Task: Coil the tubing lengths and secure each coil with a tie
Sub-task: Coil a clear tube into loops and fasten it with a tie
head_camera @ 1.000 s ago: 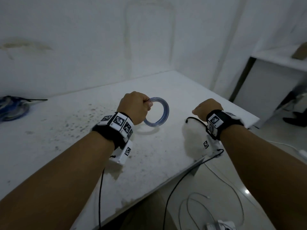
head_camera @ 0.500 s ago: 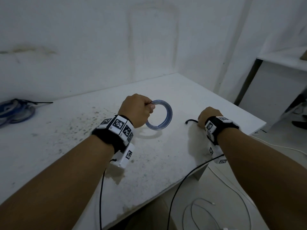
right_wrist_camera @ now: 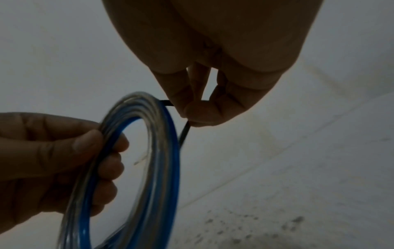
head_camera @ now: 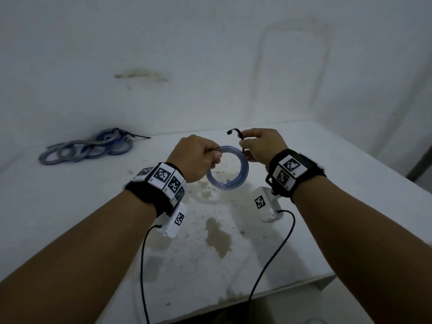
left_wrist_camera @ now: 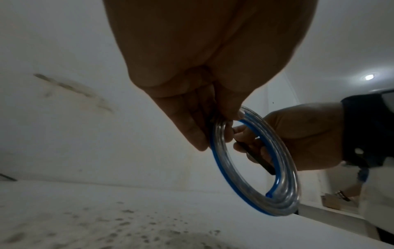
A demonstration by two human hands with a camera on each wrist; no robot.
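A coil of clear tubing with a blue stripe (head_camera: 230, 181) (left_wrist_camera: 253, 182) (right_wrist_camera: 147, 168) hangs upright above the white table (head_camera: 327, 206). My left hand (head_camera: 198, 157) (right_wrist_camera: 53, 151) grips the coil's upper left side between thumb and curled fingers. My right hand (head_camera: 259, 146) (left_wrist_camera: 298, 138) pinches a thin black tie (head_camera: 235, 132) (right_wrist_camera: 184, 133) right beside the coil's upper right edge. The tie's head sticks up above the fingers; its lower part runs down behind the coil.
Several finished blue and clear coils (head_camera: 86, 148) lie in a pile at the table's back left, by the wall. The tabletop under my hands is stained (head_camera: 217, 235). Black cables (head_camera: 268, 265) trail from both wrist cameras over the table's front edge.
My right hand has lifted the black tie off the table's right side and brought it left to the coil. My left hand still holds the coil, raised a little; the view swung left.
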